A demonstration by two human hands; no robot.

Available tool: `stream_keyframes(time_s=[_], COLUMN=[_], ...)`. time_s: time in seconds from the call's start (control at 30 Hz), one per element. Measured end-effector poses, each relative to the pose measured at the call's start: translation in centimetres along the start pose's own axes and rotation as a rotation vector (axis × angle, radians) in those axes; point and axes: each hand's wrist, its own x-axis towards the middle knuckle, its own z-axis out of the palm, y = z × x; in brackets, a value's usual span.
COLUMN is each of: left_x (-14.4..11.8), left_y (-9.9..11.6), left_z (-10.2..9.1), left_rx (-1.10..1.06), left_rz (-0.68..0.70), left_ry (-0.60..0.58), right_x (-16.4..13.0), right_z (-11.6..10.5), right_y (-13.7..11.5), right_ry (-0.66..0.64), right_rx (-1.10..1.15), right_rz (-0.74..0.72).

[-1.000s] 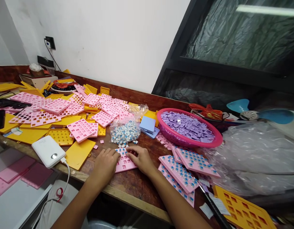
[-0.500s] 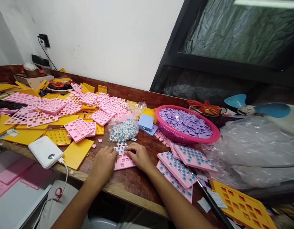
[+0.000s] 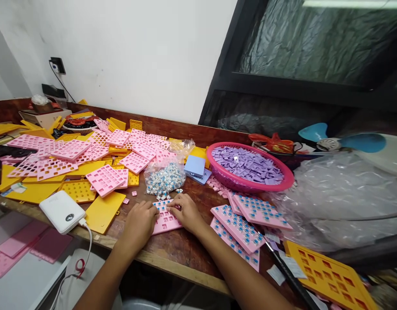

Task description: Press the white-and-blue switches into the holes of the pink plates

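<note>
A pink panel with square holes [image 3: 166, 224] lies flat on the wooden table. Small blue-and-white pieces sit in its upper rows; the lower holes show no blue. My left hand [image 3: 140, 221] is closed at the panel's left edge, fingers curled onto it. At the upper right of the same panel, my right hand [image 3: 186, 212] has thumb and forefinger pinched together over a hole. Whatever is between those fingertips is too small to make out. Just beyond the panel stands a clear bag [image 3: 166, 176] full of blue-and-white pieces, some spilled at its mouth.
Several filled pink panels [image 3: 238, 224] are stacked to the right. Behind them stands a pink basket [image 3: 214, 172] of purple tiles. Pink and yellow panels [image 3: 104, 178] cover the left side, near a white power bank [image 3: 61, 211] with a cable. Two blue plates [image 3: 195, 165] lie behind the bag.
The view has shifted slightly. Both hands stay at the same panel, and my right fingers remain pinched near its upper right.
</note>
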Motion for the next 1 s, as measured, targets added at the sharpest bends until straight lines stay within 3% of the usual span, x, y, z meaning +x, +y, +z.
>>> stream_keyframes(time_s=[0.13, 0.23, 0.37, 0.43, 0.53, 0.73, 0.87, 1.0], left_x=[0.1, -0.3, -0.7, -0.1, 2.3, 7.2, 7.5, 6.9], left_y=[0.3, 0.2, -0.3, -0.8, -1.7, -3.3, -3.7, -3.6], left_z=[-0.5, -1.3, -2.2, -2.4, -2.3, -0.9, 0.0, -0.4], left_rx=[-0.004, -0.09, -0.315, -0.377, -0.266, -0.119, -0.129, -0.155], left_rz=[0.006, 0.01, 0.074, 0.086, 0.055, 0.105, 0.086, 0.051], left_ry=[-0.021, -0.035, -0.122, -0.105, 0.007, -0.107, -0.132, -0.127], right_x=[-0.6, -0.9, -0.4, 0.1, 0.7, 0.7, 0.8, 1.0], right_z=[-0.7, -1.1, -1.4, -1.1, -0.5, -0.1, 0.0, -0.4], right_y=[-1.4, -1.5, -0.4, 0.3, 1.1, 1.3, 1.3, 0.8], right_ry=[-0.068, -0.064, 0.135, 0.186, 0.111, -0.055, -0.044, -0.019], right_rx=[-0.189, -0.114, 0.055, 0.045, -0.007, -0.131, -0.099, -0.084], right_rz=[-0.084, -0.104, -0.004, 0.03, 0.03, -0.029, -0.013, 0.019])
